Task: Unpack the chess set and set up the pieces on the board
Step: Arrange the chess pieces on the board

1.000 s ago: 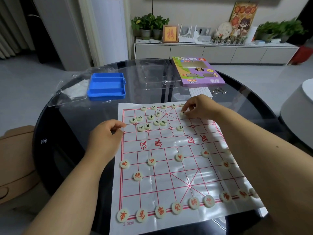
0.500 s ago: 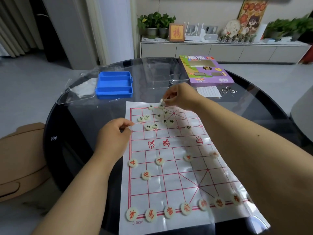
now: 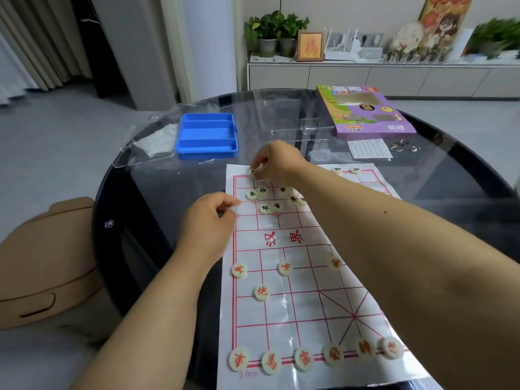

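It was a home living room. A low white sideboard (image 3: 365,77) along the far wall carried potted plants (image 3: 274,32), a framed picture (image 3: 310,46) and a router (image 3: 342,50), with curtains (image 3: 36,43) at the left and a round glass table (image 3: 168,192) in front.

- Right hand (image 3: 277,161) pinches a piece (image 3: 252,173) at the far left corner of the board (image 3: 284,302).
- Left hand (image 3: 206,223) rests curled on the board's left edge.
- Loose green pieces (image 3: 270,206) cluster just beside it.
- Red pieces (image 3: 304,358) line the near row.
- Blue tray (image 3: 206,136) sits beyond.
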A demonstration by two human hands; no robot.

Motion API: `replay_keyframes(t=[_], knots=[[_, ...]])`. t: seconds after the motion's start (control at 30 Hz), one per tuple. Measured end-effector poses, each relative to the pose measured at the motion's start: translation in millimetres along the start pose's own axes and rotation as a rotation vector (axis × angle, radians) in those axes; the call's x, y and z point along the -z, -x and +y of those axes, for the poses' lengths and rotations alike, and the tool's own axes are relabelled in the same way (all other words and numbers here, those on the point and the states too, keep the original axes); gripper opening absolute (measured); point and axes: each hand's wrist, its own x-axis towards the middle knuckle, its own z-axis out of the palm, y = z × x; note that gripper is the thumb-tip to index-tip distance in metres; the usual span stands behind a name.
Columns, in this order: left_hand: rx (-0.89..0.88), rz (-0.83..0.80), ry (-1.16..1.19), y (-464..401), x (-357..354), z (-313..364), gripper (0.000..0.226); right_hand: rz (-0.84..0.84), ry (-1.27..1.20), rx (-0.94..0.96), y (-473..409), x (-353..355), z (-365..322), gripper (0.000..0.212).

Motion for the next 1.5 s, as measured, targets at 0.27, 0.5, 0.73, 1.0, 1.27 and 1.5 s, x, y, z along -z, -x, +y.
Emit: replay_keyframes(t=[0.27,0.5,0.73,1.0,1.27,1.5], knots=[[0.017,-0.018,0.02,1.7,1.6,0.8,0.01,0.026,-0.1,0.016,8.0,17.7,7.7,0.03],[0.027,-0.038,0.039,3.2,1.9,2.8,0.009,0.194,-0.211,-0.024,35.9,56.8,38.5,0.026],[0.038,-0.037,0.029,4.6,2.0,4.9,0.009,0.256,-0.247,-0.102,65.2,72.1,67.1,0.021],[0.025,-0.026,0.016,5.3,2.0,5.5,0.011,0.261,-0.256,-0.135,84.4,78.1,81.9,0.021],[0.036,-0.03,0.02,5.9,2.0,6.2,0.01,0.236,-0.243,-0.13,88.1,75.8,76.9,0.026],[0.041,-0.035,0.025,5.9,2.7,6.2,0.009,0.195,-0.247,-0.109,84.0,67.4,68.1,0.027]])
